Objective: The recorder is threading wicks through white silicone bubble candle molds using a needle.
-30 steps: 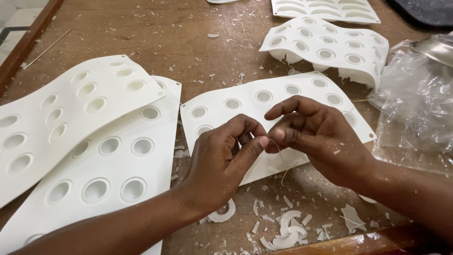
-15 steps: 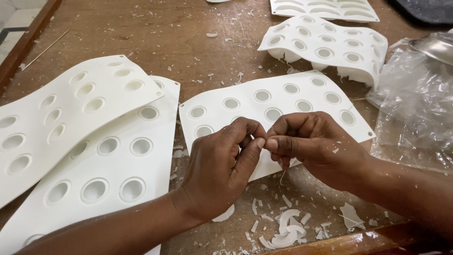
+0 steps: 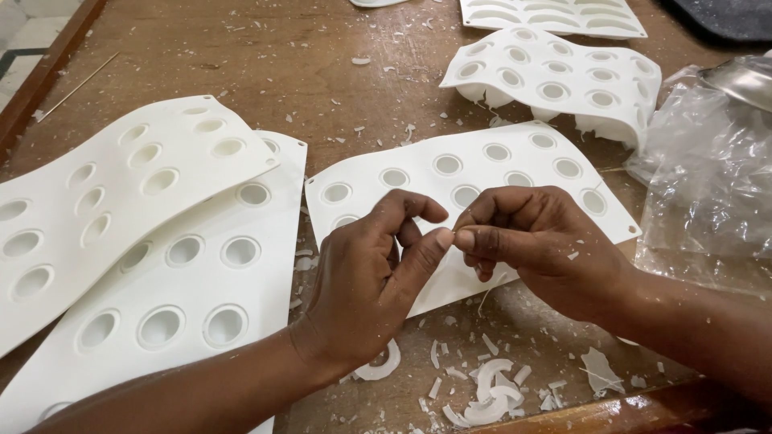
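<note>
My right hand (image 3: 535,249) is closed, its thumb and forefinger pinched on a thin pale strand (image 3: 482,302) whose end hangs below the hand. My left hand (image 3: 366,281) sits just left of it. Its thumb tip touches the right fingertips, and its forefinger is curled and lifted off the thumb. Whether the left hand also grips the strand is hidden. Both hands hover over a white flexible mould sheet (image 3: 418,173) with round cavities, lying flat on the wooden table (image 3: 322,72).
Two larger white mould sheets (image 3: 121,161) (image 3: 201,281) overlap at the left. A buckled mould (image 3: 555,80) and another sheet (image 3: 555,16) lie at the back. A crumpled clear plastic bag (image 3: 708,177) is at the right. White scraps (image 3: 486,394) litter the front edge.
The right hand's fingers closed from spread to a tight pinch. The left forefinger has lifted off its thumb. Both hands stayed over the middle mould.
</note>
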